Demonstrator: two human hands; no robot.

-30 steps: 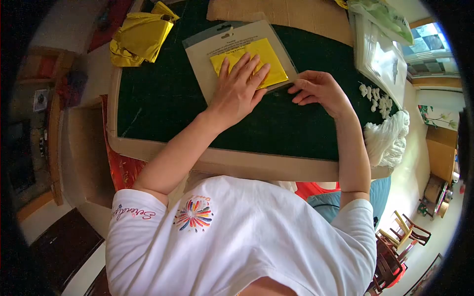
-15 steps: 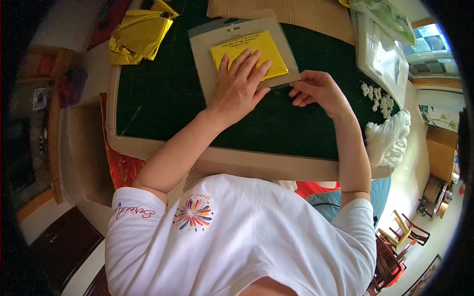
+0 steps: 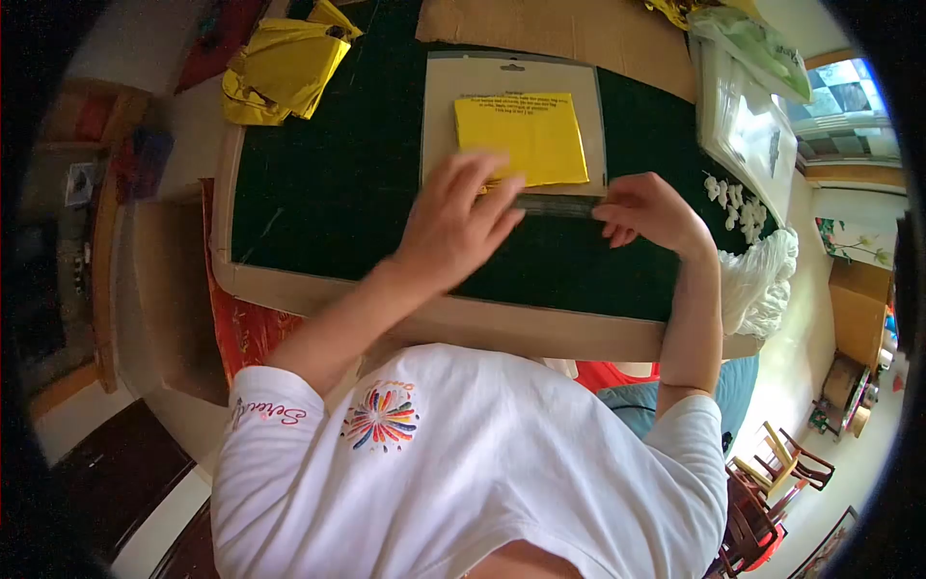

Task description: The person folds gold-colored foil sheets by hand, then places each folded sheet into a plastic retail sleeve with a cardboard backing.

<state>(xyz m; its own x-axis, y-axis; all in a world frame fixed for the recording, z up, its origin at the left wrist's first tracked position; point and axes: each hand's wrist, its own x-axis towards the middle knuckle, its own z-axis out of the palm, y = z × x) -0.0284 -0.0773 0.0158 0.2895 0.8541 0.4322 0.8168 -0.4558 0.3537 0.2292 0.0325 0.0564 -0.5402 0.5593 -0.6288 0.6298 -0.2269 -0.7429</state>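
Note:
A flat folded yellow foil packet (image 3: 526, 145) lies on a grey card in a clear sleeve (image 3: 439, 106), with a hanging slot at the top and printed text above the foil. My left hand (image 3: 458, 212), slightly blurred, hovers at the packet's lower left corner with its fingers apart and nothing in them. At the sleeve's lower right corner, my right hand (image 3: 641, 210) has its fingers curled together, pinching the clear plastic edge.
Crumpled gold foil (image 3: 285, 68) lies at the table's far left corner. Brown cardboard (image 3: 559, 34) is at the back. On the right are clear plastic sleeves (image 3: 748, 116), small white knotted pieces (image 3: 738, 205) and a white string bundle (image 3: 762, 285). Green cloth (image 3: 318, 193) covers the table.
The card and packet have turned straighter and moved slightly right and down. My left hand has lifted off the foil and moved down. My right hand has shifted down and right with the corner.

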